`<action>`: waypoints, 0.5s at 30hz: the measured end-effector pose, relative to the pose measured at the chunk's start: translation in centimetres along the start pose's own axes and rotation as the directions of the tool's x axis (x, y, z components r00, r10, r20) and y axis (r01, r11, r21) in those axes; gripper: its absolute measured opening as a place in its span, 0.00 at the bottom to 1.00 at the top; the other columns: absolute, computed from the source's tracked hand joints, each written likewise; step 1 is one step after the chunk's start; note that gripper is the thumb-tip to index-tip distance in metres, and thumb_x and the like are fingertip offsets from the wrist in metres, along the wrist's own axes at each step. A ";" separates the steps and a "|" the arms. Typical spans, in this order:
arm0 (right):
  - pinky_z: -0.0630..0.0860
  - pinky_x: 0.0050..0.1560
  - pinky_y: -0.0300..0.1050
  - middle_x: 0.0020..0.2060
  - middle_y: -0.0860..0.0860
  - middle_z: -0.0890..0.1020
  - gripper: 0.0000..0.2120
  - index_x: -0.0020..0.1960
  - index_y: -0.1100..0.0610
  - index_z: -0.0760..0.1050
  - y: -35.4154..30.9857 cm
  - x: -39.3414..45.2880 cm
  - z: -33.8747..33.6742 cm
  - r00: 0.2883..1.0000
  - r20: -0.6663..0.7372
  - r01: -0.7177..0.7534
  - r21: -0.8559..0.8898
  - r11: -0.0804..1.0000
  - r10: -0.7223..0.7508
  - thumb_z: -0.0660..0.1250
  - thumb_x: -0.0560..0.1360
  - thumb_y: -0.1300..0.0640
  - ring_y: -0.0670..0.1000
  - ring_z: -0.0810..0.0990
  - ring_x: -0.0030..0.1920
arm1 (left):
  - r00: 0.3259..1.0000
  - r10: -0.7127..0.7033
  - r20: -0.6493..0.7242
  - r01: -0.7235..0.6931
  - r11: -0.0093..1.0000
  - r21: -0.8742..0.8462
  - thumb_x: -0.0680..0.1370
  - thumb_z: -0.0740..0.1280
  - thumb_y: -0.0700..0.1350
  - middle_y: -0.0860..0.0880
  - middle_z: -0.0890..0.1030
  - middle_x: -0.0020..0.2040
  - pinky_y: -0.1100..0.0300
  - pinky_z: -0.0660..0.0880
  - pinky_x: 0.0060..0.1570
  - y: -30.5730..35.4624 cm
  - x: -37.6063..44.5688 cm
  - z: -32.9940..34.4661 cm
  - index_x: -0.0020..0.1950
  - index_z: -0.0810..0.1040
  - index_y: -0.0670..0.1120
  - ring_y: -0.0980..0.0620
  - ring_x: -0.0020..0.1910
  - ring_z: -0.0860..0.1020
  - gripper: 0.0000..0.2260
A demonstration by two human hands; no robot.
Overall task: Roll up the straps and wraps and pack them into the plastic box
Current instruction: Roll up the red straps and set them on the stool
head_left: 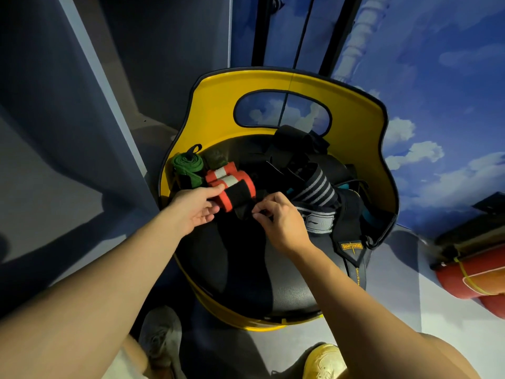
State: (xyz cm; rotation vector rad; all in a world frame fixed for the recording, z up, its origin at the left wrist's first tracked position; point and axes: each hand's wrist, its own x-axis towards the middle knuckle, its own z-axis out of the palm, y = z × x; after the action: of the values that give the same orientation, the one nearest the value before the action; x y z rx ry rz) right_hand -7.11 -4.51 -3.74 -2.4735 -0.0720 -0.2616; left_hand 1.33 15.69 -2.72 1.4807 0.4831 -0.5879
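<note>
On the black seat of a yellow chair point(355, 110), the left hand point(196, 209) holds an orange, black and white rolled wrap point(235, 192), thumb on top. The right hand point(281, 217) pinches that wrap's dark loose end point(246, 210). A green roll point(188, 168) lies to the left, just beside the orange one, with a grey-striped black wrap point(317, 187) and black straps point(352, 250) heaped to the right.

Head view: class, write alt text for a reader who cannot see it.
Two bare hands work an orange-and-black wrap on a yellow chair's black seat: left hand holds the roll, right hand pinches its dark loose end. A rolled green wrap and unrolled straps lie behind.
</note>
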 end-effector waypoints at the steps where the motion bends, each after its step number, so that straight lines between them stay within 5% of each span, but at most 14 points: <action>1: 0.74 0.49 0.45 0.49 0.48 0.77 0.04 0.50 0.53 0.84 0.2 -0.2 0.0 1.000 0.015 0.001 -0.022 1.000 0.000 0.72 0.75 0.57 0.49 0.78 0.48 | 1.000 0.004 0.002 -0.004 1.000 0.001 0.73 0.77 0.52 0.43 0.84 0.53 0.58 0.77 0.39 -0.1 -0.1 0.0 0.53 0.81 0.46 0.53 0.38 0.80 0.14; 10: 0.76 0.48 0.51 0.51 0.49 0.80 0.06 0.50 0.51 0.84 1.6 -1.5 -1.1 0.990 0.050 -0.115 -0.255 0.960 0.132 0.69 0.76 0.54 0.55 0.80 0.50 | 0.998 0.067 -0.018 -0.067 0.998 -0.006 0.74 0.77 0.50 0.44 0.84 0.51 0.56 0.79 0.48 0.5 -1.1 -0.7 0.52 0.80 0.46 0.52 0.40 0.81 0.12; 15: 0.74 0.50 0.49 0.54 0.50 0.79 0.09 0.53 0.50 0.82 2.2 -2.6 -2.1 0.979 0.094 -0.126 -0.427 0.895 0.183 0.65 0.77 0.56 0.57 0.80 0.52 | 0.993 0.111 -0.032 -0.110 0.994 0.021 0.74 0.77 0.50 0.44 0.86 0.52 0.57 0.79 0.44 0.3 -1.6 -1.3 0.54 0.81 0.46 0.51 0.40 0.83 0.13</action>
State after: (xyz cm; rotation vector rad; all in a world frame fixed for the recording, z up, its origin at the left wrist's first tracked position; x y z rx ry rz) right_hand -9.73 -7.45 -3.96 -2.9056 0.1419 -0.0441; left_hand 0.40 17.14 -1.53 1.5277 0.4193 -0.4825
